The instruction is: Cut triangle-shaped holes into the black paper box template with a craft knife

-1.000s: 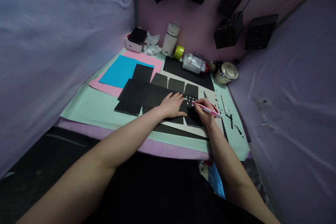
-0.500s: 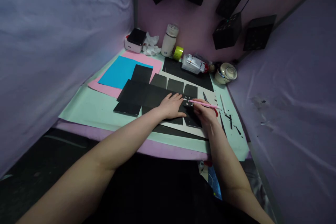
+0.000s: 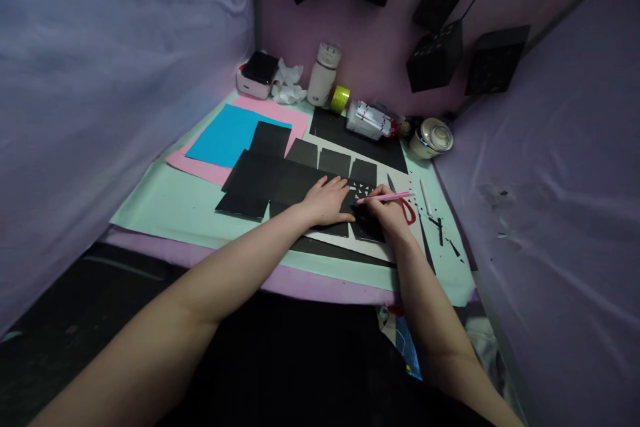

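A flat black card cut-out [image 3: 267,177] with several flaps lies across the table. My left hand [image 3: 326,202] rests flat on it with the fingers spread, pressing nothing into its grip. Just right of those fingers, small triangular holes [image 3: 363,189] pierce the card in a cluster. My right hand [image 3: 393,215] pinches a slim pink craft knife [image 3: 400,196], whose tip points left at the card just below the holes; the blade itself is too small to make out. Red-handled scissors [image 3: 409,211] lie partly behind my right hand.
A white pen-like tool [image 3: 425,197] and black scraps [image 3: 441,231] lie at the right. Blue sheet [image 3: 225,135] and pink sheet [image 3: 200,172] are at the left. Along the back stand a bottle [image 3: 323,77], yellow tape [image 3: 340,100] and a lidded jar [image 3: 431,139]. Black boxes [image 3: 435,57] hang above.
My right hand has shifted slightly, and the knife tip has moved a little down and left, uncovering more triangular holes and the scissors' red handle. My left hand stays in place.
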A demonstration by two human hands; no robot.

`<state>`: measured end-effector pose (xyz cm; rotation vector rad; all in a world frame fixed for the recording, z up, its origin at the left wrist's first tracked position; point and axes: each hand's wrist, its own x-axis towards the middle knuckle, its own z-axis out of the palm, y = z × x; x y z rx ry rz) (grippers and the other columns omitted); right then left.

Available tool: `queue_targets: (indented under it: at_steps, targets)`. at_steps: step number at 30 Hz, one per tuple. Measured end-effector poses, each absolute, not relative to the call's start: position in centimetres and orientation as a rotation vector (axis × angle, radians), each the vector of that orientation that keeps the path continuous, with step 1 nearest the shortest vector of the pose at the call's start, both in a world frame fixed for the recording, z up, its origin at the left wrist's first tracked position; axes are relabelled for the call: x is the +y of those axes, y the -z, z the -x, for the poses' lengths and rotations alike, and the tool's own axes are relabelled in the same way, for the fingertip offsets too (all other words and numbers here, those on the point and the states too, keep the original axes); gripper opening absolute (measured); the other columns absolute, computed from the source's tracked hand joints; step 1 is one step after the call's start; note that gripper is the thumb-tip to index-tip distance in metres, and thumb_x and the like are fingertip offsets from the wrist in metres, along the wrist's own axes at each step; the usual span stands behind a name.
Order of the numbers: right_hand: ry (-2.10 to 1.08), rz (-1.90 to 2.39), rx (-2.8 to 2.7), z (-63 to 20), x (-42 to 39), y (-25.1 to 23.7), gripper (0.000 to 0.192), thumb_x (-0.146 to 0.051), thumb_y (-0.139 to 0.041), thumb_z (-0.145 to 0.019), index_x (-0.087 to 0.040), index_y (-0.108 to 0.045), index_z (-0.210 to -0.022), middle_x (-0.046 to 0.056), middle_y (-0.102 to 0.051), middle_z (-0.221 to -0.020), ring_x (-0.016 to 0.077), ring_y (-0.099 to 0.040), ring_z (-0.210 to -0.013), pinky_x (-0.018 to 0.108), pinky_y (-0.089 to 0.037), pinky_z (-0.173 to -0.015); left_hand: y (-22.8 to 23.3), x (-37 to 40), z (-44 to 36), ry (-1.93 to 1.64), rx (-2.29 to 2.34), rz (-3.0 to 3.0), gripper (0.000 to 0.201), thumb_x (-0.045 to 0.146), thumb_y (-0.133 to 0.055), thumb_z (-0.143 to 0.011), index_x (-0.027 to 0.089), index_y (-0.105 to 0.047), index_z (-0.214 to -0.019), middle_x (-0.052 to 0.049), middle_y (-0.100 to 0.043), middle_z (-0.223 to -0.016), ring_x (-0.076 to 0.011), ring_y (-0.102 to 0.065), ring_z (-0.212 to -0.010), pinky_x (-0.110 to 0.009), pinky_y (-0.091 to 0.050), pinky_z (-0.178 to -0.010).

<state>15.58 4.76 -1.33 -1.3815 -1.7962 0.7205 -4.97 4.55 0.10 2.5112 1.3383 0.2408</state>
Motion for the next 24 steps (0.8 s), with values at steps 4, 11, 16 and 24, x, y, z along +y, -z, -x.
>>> queue_targets:
  at_steps: [4, 11, 16, 24]
  targets:
    - [-0.732, 1.419, -1.718, -15.70, 4.77, 1.66, 0.015, -0.035, -0.059, -0.075, -0.023, -0.050, -0.073, -0.004, -0.054, -0.063, 0.0133, -0.049, -0.058, 0.024, -0.038, -0.051, -0.05, 4.58, 4.94, -0.247, 1.343, -2.511, 0.081, 0.065, -0.054, -0.083, 0.018, -0.037, -0.147, -0.013, -0.029, -0.157, -0.0266, -0.020, -0.147, -0.044, -0.012, -0.119]
    - [-0.778, 1.431, -1.708, -15.61, 4.72, 1.51, 0.014, -0.033, -0.061, -0.074, -0.023, -0.052, -0.071, -0.004, -0.057, -0.062, 0.0139, -0.051, -0.056, 0.025, -0.039, -0.053, -0.24, 4.53, 4.89, -0.233, 1.344, -2.504, 0.081, 0.064, -0.055, -0.083, 0.018, -0.038, -0.146, -0.013, -0.029, -0.157, -0.0267, -0.019, -0.148, -0.044, -0.013, -0.119]
    - [-0.794, 1.444, -1.702, -15.47, 4.74, 1.38, 0.014, -0.033, -0.062, -0.074, -0.023, -0.052, -0.071, -0.004, -0.057, -0.061, 0.0140, -0.052, -0.056, 0.026, -0.039, -0.053, -0.23, 4.50, 4.91, -0.218, 1.345, -2.507, 0.081, 0.064, -0.055, -0.084, 0.016, -0.037, -0.147, -0.013, -0.028, -0.157, -0.0265, -0.018, -0.148, -0.044, -0.013, -0.119]
    - [-0.789, 1.459, -1.701, -15.39, 4.76, 1.40, 0.015, -0.033, -0.062, -0.075, -0.023, -0.052, -0.070, -0.004, -0.057, -0.061, 0.0141, -0.051, -0.056, 0.026, -0.039, -0.054, -0.37, 4.49, 4.94, -0.218, 1.339, -2.502, 0.082, 0.064, -0.055, -0.084, 0.015, -0.037, -0.147, -0.013, -0.028, -0.158, -0.0265, -0.018, -0.148, -0.044, -0.012, -0.119]
